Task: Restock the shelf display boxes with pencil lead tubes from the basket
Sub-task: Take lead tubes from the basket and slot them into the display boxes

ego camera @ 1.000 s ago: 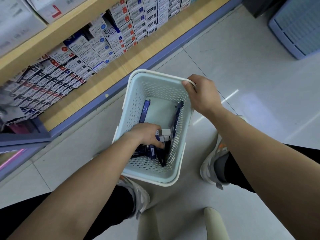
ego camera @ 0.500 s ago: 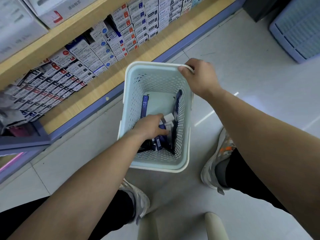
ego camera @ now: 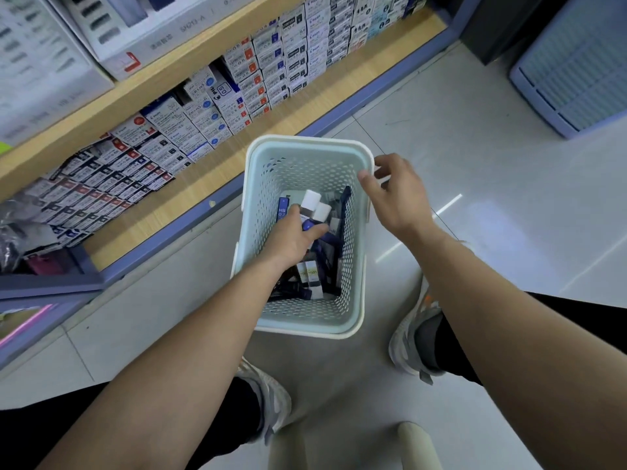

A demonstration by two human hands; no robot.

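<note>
A pale blue perforated basket (ego camera: 359,266) stands on the floor between my feet. Inside it, my left hand (ego camera: 291,237) grips two dark pencil lead tubes with white caps (ego camera: 314,203), lifted above the pile. More dark tubes (ego camera: 310,276) lie at the basket's bottom, and a blue one marked HB (ego camera: 282,208) leans on the left wall. My right hand (ego camera: 398,195) hovers just off the basket's right rim, fingers loose, holding nothing. Display boxes of lead tubes (ego camera: 112,178) fill the low wooden shelf at left.
Rows of small white refill boxes (ego camera: 264,72) sit further along the shelf, large white cartons (ego camera: 112,32) above. A blue-grey crate (ego camera: 576,62) stands at the far right. My shoes (ego camera: 410,340) flank the basket; a pale stool leg (ego camera: 417,446) is below.
My left hand has come up from the pile with two white-capped tubes. My right hand has let go of the basket's rim and now hovers beside it.
</note>
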